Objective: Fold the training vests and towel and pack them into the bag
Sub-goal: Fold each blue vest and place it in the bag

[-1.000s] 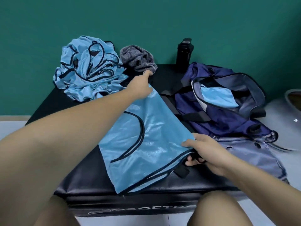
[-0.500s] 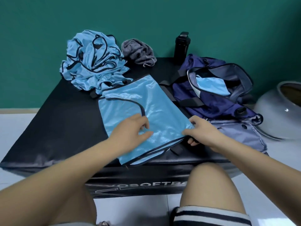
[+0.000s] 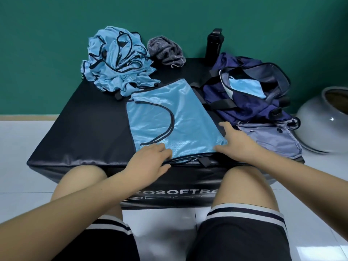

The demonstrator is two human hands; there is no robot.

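The left hand (image 3: 150,159) lies flat on the near-left corner of a light blue vest (image 3: 169,119), fingers straight along the hem and the thumb out over the front lip of the black box (image 3: 84,132). I can't tell if anything is caught under that thumb. The right hand (image 3: 237,146) presses the near-right corner, fingers spread wide, one reaching up the vest's right edge. Neither hand pinches the cloth. The vest is spread smooth in the middle of the box top. Its long axis runs from the front edge, where both hands sit, straight away toward the back, with the dark-trimmed armhole curving on its left half. The next fold, I'd guess, takes this near hem up and away along that length, so both hands start at the right end of it. The bag (image 3: 248,102) slumps open on the right side of the box, just beside the vest and nearer the right hand, with a folded vest (image 3: 244,87) already showing inside. At the back-left corner of the box a heap of vests (image 3: 116,61) waits unfolded. The grey towel (image 3: 165,49) is bunched beside it along the back edge, and a dark bottle (image 3: 213,46) stands further right.
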